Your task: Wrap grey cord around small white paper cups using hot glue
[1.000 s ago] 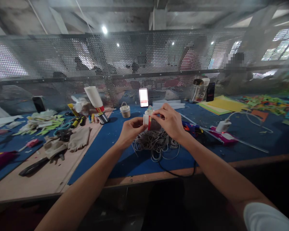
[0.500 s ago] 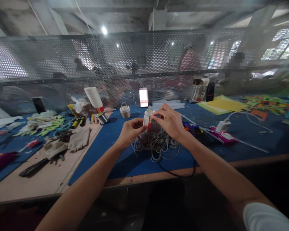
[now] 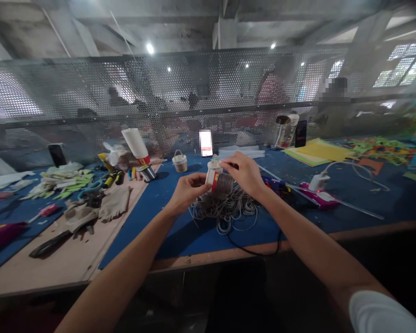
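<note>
A white paper cup with a red band (image 3: 211, 178) is tilted on its side in my left hand (image 3: 187, 191), thumb and fingers closed round its left end. Grey cord (image 3: 225, 184) is wound in rows around the cup's right part. My right hand (image 3: 246, 173) is at the upper right of the cup, its thumb and fingertips pinched together; anything between them is too small to make out. Beneath both hands lies a loose heap of grey cord (image 3: 225, 212) on the blue mat (image 3: 173, 238).
Behind the cup stand a small cord-wrapped bucket (image 3: 180, 162) and a lit phone (image 3: 205, 142). To the left are stacked paper cups (image 3: 136, 144), gloves (image 3: 114, 202) and scissors (image 3: 90, 188). At right lie a glue gun (image 3: 277, 185), a white charger (image 3: 319, 180) and yellow sheets (image 3: 317, 150).
My right hand has shifted slightly up off the cup's side, baring more of the wound cord. My left hand keeps its hold on the cup.
</note>
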### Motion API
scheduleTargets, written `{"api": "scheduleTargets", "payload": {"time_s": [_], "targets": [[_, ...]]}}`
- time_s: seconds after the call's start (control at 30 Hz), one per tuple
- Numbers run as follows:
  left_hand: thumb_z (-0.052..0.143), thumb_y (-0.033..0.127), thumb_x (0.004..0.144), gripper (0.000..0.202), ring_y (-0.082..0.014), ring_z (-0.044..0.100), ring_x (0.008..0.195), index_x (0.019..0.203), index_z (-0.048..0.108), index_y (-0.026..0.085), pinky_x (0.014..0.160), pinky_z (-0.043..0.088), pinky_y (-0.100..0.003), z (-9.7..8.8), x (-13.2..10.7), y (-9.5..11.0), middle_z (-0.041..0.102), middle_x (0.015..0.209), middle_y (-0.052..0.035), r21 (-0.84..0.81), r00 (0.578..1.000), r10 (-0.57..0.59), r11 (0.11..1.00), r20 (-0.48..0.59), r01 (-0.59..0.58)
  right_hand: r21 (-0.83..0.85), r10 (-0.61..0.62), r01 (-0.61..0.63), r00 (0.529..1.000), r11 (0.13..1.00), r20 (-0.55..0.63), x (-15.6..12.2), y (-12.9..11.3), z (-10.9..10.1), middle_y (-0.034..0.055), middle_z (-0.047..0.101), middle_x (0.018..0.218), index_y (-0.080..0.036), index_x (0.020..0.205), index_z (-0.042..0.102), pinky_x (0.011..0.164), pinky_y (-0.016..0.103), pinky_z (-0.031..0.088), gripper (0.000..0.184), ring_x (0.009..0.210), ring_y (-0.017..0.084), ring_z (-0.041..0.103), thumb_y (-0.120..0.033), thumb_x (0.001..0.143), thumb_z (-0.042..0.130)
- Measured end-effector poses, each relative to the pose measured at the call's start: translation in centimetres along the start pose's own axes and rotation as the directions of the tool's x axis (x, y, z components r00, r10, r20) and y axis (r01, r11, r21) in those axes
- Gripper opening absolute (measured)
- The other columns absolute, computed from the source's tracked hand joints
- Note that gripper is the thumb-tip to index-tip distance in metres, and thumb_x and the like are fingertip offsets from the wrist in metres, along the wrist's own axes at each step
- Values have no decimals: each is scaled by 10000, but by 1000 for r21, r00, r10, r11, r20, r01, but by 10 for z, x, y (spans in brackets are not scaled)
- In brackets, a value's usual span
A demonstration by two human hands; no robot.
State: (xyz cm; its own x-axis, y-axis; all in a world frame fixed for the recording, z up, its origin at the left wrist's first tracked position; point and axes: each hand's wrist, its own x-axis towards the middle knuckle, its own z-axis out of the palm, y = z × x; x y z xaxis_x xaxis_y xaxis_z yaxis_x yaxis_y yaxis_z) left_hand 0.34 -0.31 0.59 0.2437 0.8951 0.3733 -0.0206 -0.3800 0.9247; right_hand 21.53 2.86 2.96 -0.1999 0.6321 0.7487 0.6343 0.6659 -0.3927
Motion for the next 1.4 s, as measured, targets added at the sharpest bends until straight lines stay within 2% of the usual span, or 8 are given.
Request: {"api": "scheduleTargets", "payload": {"time_s": [0.2, 0.33, 0.43, 0.53, 0.83, 1.0, 1.17, 1.4], "targets": [[814, 268, 714, 272, -162, 668, 801, 962, 769, 164, 792, 512, -294, -1, 1, -3, 756, 930, -66, -71, 1000, -10, 997, -23, 8, 221, 116, -109, 993, 969, -18, 1, 27, 1, 66, 706, 988, -218, 1045, 739, 799, 329, 490, 432, 817, 178, 652, -507, 1009, 420], [824, 284, 691, 304, -174, 671, 801, 957, 770, 147, 785, 515, -300, -1, 3, -4, 755, 933, -76, -100, 997, -14, 995, -70, 7, 382, 134, -222, 961, 897, 242, -5, 32, -1, 83, 741, 1049, -220, 1117, 715, 877, 384, 523, 522, 959, 228, 691, -595, 995, 374], [825, 284, 685, 313, -167, 667, 793, 959, 769, 142, 771, 512, -287, -2, 4, -3, 754, 929, -74, -120, 994, -21, 993, -107, 8, 456, 79, -272, 914, 847, 397, -9, 30, -3, 98, 720, 1170, -239, 1244, 651, 916, 417, 543, 470, 1048, 249, 686, -574, 933, 543], [832, 276, 677, 330, -161, 667, 799, 973, 765, 146, 766, 515, -276, -2, 4, -3, 753, 952, -74, -149, 993, -35, 989, -116, 18, 513, 54, -304, 894, 803, 445, -12, 28, -2, 105, 690, 1239, -257, 1329, 567, 943, 445, 555, 607, 1081, 258, 682, -491, 801, 754], [810, 365, 715, 249, -127, 632, 702, 796, 722, 147, 712, 520, -263, -3, 6, -1, 712, 832, -38, -278, 986, -123, 957, -116, 87, 446, 42, -228, 921, 865, 388, -16, 19, -1, 122, 651, 1301, -263, 1353, 544, 930, 456, 566, 617, 1101, 271, 673, -378, 792, 774], [823, 348, 691, 234, -111, 589, 642, 774, 718, 157, 650, 489, -248, -5, 7, -3, 677, 753, -11, -203, 975, -101, 977, -200, 60, 414, 52, -195, 942, 889, 332, -14, 19, -2, 133, 662, 1283, -252, 1298, 599, 873, 431, 580, 415, 1095, 265, 673, -406, 915, 639], [819, 367, 692, 245, -117, 588, 662, 789, 734, 158, 670, 495, -256, -4, 7, -3, 686, 772, -15, -160, 973, -58, 987, -225, 22, 396, 144, -242, 954, 886, 261, -14, 25, 3, 106, 722, 1109, -210, 1125, 680, 831, 390, 568, 329, 910, 207, 703, -455, 918, 608], [803, 354, 719, 225, -130, 602, 699, 827, 757, 162, 706, 499, -262, -5, 5, -3, 705, 799, -21, -108, 966, -8, 994, -258, -20, 384, 199, -246, 967, 890, 158, -14, 21, 5, 42, 726, 811, -180, 888, 705, 735, 332, 524, 193, 734, 174, 661, -363, 835, 675]]}}
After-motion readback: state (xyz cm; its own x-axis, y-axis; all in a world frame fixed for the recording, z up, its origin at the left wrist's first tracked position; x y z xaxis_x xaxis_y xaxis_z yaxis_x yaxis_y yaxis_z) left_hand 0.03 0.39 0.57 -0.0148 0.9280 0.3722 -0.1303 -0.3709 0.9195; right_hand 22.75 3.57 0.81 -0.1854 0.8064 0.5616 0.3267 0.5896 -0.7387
